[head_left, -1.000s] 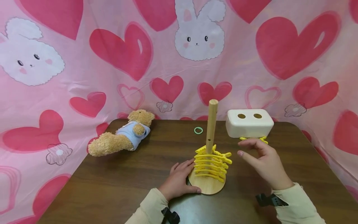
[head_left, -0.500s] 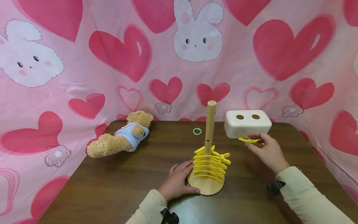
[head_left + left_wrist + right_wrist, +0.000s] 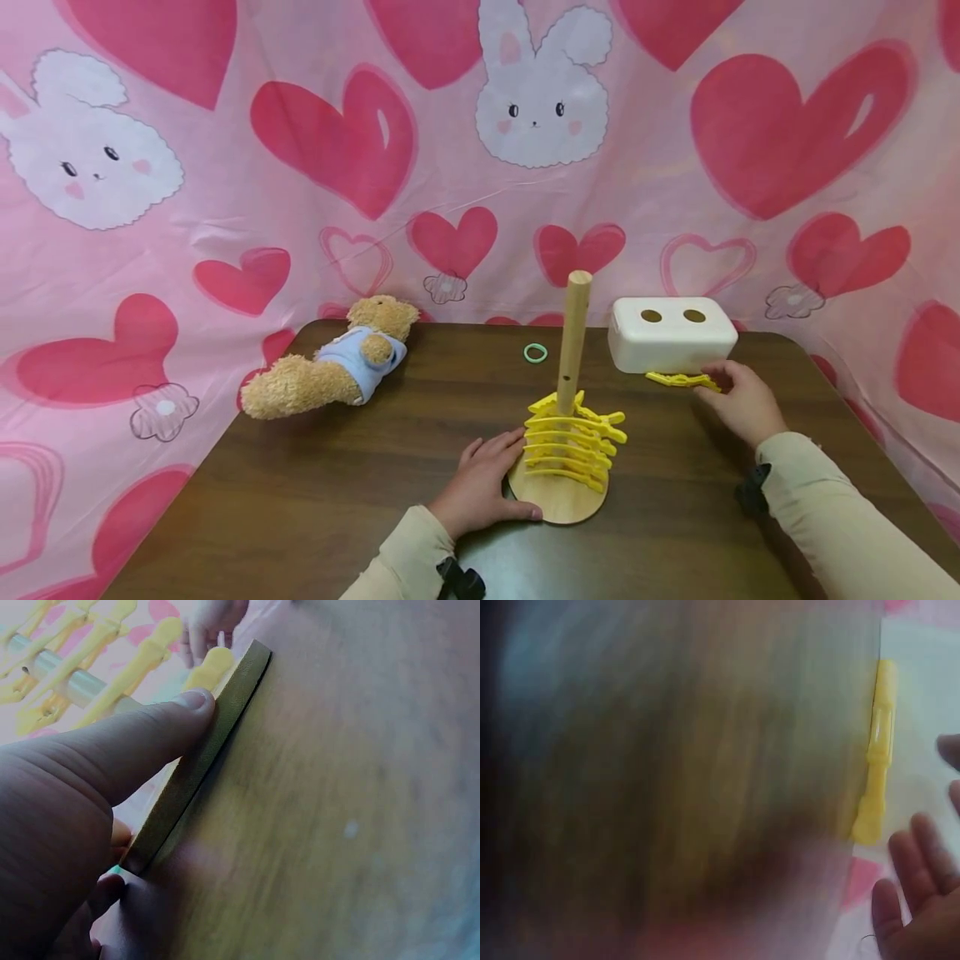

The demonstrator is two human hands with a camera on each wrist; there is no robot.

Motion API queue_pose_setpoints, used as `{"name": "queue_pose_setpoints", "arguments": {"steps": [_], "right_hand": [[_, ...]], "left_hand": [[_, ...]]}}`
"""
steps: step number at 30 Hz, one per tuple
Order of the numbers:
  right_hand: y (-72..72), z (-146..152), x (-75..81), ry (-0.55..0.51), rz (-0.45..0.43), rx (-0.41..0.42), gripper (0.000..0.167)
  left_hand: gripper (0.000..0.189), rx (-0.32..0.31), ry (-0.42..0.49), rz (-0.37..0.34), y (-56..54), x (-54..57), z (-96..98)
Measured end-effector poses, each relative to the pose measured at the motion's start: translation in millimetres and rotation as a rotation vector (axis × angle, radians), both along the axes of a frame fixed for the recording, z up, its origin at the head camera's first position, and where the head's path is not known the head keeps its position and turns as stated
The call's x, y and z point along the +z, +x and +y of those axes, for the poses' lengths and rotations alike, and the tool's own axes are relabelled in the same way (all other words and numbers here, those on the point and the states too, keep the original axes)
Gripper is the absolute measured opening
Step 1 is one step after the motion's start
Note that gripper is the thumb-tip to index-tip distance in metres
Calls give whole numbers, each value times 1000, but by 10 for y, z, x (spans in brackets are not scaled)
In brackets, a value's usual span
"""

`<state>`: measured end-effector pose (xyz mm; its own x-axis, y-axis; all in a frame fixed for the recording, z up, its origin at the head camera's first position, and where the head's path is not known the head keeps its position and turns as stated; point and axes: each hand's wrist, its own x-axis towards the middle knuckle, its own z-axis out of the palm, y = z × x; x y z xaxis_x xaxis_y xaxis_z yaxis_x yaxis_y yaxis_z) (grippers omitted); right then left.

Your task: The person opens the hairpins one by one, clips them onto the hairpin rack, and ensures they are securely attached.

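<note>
My left hand point(image 3: 480, 492) grips the rim of a round wooden base point(image 3: 562, 506), thumb on the front edge and fingers round the left side. From the base rises a wooden post point(image 3: 573, 333); several thin yellow plastic pieces with knobbed ends point(image 3: 570, 442) are stacked round its lower part. In the left wrist view my thumb point(image 3: 161, 735) presses the base's edge. My right hand point(image 3: 746, 404) is at the right end of another yellow piece point(image 3: 671, 379), lying before a white box point(image 3: 671, 342). The right wrist view shows its fingers point(image 3: 911, 874) spread, apart from that yellow piece point(image 3: 877, 757).
The white box has two round holes in its top and stands at the table's back right. A small green ring point(image 3: 536, 352) lies behind the post. To the left, a teddy bear point(image 3: 352, 362) in a blue shirt lies on the brown table point(image 3: 337, 492). A pink curtain point(image 3: 450, 183) hangs behind.
My right hand has moved right and away from me to the end of the loose yellow piece by the white box. The left hand stays on the wooden base.
</note>
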<state>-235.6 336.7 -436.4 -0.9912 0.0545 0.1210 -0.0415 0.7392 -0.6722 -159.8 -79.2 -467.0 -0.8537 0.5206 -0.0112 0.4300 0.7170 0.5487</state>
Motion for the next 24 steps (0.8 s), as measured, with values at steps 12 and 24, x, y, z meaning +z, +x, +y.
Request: {"name": "queue_pose_setpoints", "arguments": {"steps": [12, 24], "right_hand": [[-9, 147, 7, 114, -197, -27, 43], [22, 133, -8, 126, -157, 27, 44]], "left_hand": [[101, 4, 0, -21, -8, 1, 9], [101, 2, -6, -15, -4, 9, 6]]}}
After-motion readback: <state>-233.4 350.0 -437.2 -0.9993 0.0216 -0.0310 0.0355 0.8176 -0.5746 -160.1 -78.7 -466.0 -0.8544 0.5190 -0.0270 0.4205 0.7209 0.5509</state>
